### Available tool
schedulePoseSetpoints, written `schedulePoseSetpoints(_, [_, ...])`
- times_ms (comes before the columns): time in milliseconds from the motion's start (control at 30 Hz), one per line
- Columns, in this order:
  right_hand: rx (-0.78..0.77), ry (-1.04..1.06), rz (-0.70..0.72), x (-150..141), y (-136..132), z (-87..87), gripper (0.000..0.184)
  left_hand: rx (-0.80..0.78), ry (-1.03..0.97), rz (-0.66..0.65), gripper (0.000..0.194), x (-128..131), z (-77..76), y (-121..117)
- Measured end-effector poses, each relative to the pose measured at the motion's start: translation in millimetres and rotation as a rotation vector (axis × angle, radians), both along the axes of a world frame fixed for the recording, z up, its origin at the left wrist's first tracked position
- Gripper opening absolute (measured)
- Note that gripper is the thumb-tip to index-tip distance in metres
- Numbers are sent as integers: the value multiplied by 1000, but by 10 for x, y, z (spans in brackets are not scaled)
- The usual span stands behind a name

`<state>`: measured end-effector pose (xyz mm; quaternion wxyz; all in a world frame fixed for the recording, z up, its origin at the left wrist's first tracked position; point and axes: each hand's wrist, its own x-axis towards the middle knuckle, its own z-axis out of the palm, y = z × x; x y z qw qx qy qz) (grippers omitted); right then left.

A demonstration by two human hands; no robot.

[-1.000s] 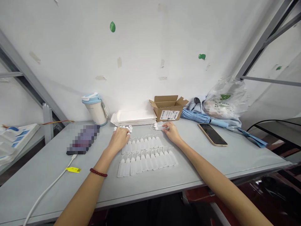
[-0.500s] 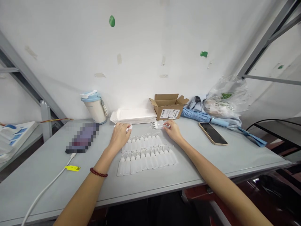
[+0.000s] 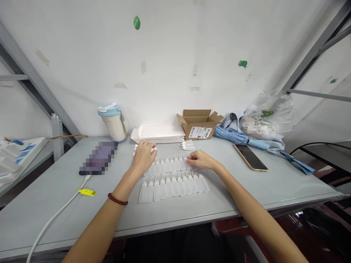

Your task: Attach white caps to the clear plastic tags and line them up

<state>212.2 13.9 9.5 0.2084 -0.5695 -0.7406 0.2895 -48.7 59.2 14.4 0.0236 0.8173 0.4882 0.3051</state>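
Small translucent white tags with white cord loops lie in two rows, a back row (image 3: 167, 165) and a front row (image 3: 170, 188). Behind the back row's left end is my left hand (image 3: 144, 157), its fingers curled together. A bit of white shows at its fingertips, mostly hidden, and some white pieces (image 3: 135, 147) lie beside it. My right hand (image 3: 202, 160) is at the back row's right end, thumb and forefinger pinched on the end tag, partly covered by them. A small group of similar tags (image 3: 188, 145) lies farther back, apart from my right hand.
Along the wall stand a tumbler (image 3: 114, 126), a stack of white sheets or envelopes (image 3: 161, 134) and an open cardboard box (image 3: 197, 129). A folded blue umbrella (image 3: 236, 136) and a plastic bag (image 3: 270, 120) lie right. Phones (image 3: 251, 157) (image 3: 98, 159) flank the rows; one has a cable (image 3: 59, 212).
My right hand has come nearer from the small group of tags at the back to the right end of the back row. My left hand stays nearly in place; the view has shifted slightly.
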Motion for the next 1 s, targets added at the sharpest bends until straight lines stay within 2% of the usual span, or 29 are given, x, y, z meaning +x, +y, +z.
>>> schedulePoseSetpoints(267, [74, -45, -75, -37, 28, -48, 35, -31, -33, -29, 24, 74, -14, -53])
schedulePoseSetpoints(433, [127, -156, -171, -113, 36, -74, 28, -85, -103, -110, 24, 144, 10, -133])
schedulePoseSetpoints(667, [343, -3, -189, -151, 17, -52, 17, -366, -423, -176, 23, 237, 90, -222])
schedulePoseSetpoints(833, [475, 91, -107, -229, -38, -83, 17, -622, -650, -218, 25, 294, 122, -286])
schedulePoseSetpoints(933, [514, 163, -76, -296, -83, -88, 19, -667, -728, -228, 25, 306, 128, -296])
schedulePoseSetpoints(1000, [478, 251, -52, -335, -121, -61, 20, -670, -775, -238, 26, 302, 131, -285])
